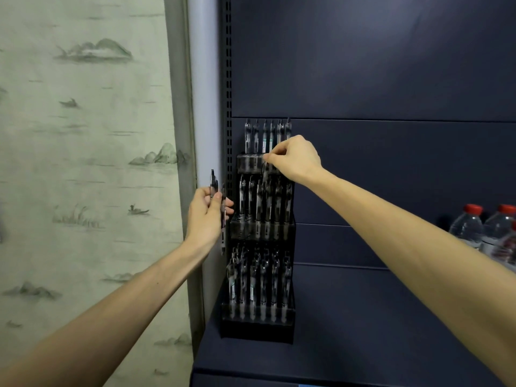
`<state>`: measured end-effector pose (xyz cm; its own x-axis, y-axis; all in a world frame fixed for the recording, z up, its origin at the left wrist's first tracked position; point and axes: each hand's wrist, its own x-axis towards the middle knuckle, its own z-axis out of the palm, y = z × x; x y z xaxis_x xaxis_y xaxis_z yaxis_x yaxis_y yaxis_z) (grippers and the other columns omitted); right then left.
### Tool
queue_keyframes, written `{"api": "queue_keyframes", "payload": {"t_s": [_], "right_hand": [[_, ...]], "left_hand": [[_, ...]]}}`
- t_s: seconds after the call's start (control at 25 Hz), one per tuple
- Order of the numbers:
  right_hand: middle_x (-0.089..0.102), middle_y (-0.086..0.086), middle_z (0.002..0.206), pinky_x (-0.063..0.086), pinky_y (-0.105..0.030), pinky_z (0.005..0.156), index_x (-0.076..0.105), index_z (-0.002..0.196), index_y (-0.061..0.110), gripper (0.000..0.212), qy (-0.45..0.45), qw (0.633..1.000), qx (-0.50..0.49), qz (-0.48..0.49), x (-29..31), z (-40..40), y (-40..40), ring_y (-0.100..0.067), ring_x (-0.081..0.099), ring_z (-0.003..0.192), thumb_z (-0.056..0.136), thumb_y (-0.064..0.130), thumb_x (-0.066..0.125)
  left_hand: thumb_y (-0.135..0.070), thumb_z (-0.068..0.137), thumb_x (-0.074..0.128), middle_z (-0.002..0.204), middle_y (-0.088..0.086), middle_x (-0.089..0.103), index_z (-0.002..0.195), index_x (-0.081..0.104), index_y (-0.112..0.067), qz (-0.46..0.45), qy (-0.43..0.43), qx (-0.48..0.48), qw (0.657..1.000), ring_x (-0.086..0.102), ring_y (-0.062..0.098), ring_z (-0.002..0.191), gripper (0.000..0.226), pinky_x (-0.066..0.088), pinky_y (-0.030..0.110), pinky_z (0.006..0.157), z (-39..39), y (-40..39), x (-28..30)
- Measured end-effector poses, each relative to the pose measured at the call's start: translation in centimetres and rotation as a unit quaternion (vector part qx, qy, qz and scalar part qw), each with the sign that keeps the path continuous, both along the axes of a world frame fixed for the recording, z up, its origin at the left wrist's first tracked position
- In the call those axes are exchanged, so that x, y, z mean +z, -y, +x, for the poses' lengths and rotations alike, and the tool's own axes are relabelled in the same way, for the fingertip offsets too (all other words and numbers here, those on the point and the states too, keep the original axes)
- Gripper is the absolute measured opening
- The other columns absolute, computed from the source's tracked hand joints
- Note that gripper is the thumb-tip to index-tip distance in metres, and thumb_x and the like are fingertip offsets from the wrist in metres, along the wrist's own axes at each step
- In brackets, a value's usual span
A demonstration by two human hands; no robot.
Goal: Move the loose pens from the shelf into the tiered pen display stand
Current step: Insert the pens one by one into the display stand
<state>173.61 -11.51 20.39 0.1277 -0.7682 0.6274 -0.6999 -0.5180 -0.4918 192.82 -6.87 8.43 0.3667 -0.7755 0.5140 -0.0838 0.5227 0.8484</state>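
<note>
a: what's the left hand (pixel 206 216) doing?
b: it's gripping a couple of spare pens (pixel 222 219) upright, just left of the tiered stand (pixel 259 328).
a: and the right hand (pixel 296 160)?
b: it's pinching one pen (pixel 265 170) by its top, at the stand's top tier; water bottles (pixel 469 227) are sitting far off to its right.

the black tiered pen display stand (pixel 258 329) stands upright on the dark shelf, its three tiers filled with clear-barrelled pens. a few loose pens (pixel 220 208) are held upright just left of it, and one pen (pixel 264 170) hangs tip-down at the top tier.
</note>
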Motion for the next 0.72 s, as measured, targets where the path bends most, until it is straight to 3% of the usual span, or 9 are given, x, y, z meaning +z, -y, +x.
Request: {"api": "queue_keyframes", "payload": {"t_s": [0.12, 0.24, 0.48, 0.64, 0.72], "right_hand": [[0.076, 0.010, 0.085, 0.059, -0.038, 0.082, 0.079, 0.081, 0.031, 0.018, -0.031, 0.999, 0.007, 0.014, -0.8, 0.0, 0.3, -0.011, 0.069, 0.084, 0.093, 0.040, 0.070], [0.074, 0.014, 0.084, 0.057, -0.035, 0.081, 0.080, 0.084, 0.030, 0.015, -0.024, 0.999, 0.018, 0.019, -0.6, -0.1, 0.4, -0.010, 0.068, 0.088, 0.092, 0.040, 0.072], [0.075, 0.009, 0.080, 0.058, -0.035, 0.081, 0.079, 0.084, 0.029, 0.016, -0.025, 0.999, 0.028, 0.020, -0.9, 0.5, 0.5, -0.009, 0.066, 0.075, 0.094, 0.039, 0.071], [0.075, 0.010, 0.089, 0.057, -0.037, 0.088, 0.082, 0.082, 0.022, 0.017, -0.057, 0.993, 0.050, 0.087, 1.0, 0.3, 0.9, -0.012, 0.068, 0.096, 0.087, 0.037, 0.078], [0.072, 0.009, 0.091, 0.055, -0.033, 0.081, 0.082, 0.087, 0.021, 0.018, -0.124, 0.986, 0.031, 0.105, 0.8, 0.6, 0.9, -0.014, 0.067, 0.094, 0.087, 0.039, 0.078]], "left_hand": [[-0.005, 0.107, 0.049, 0.091, 0.006, 0.074, 0.109, 0.059, -0.009, -0.001, -0.005, -0.020, 1.000, 0.071, 0.011, 0.077, 0.011, 0.058, 0.029, 0.083, 0.2, 0.2, -0.4], [-0.003, 0.100, 0.062, 0.097, 0.010, 0.077, 0.114, 0.067, -0.004, 0.012, -0.043, -0.051, 0.998, 0.073, 0.006, 0.077, 0.015, 0.056, 0.017, 0.070, 0.6, -0.1, -0.4], [-0.007, 0.085, 0.081, 0.099, 0.013, 0.079, 0.113, 0.071, -0.003, 0.047, -0.070, -0.020, 0.996, 0.075, 0.016, 0.089, 0.030, 0.056, 0.016, 0.064, 2.0, -0.1, 0.1], [-0.008, 0.083, 0.084, 0.097, 0.009, 0.080, 0.115, 0.071, -0.005, 0.054, -0.059, -0.013, 0.997, 0.075, 0.014, 0.085, 0.034, 0.057, 0.017, 0.065, 2.2, -0.4, 0.6], [-0.008, 0.083, 0.084, 0.095, 0.008, 0.080, 0.113, 0.072, -0.006, 0.056, -0.057, -0.010, 0.997, 0.075, 0.014, 0.085, 0.032, 0.057, 0.018, 0.066, 2.2, -0.4, 0.7]]}}
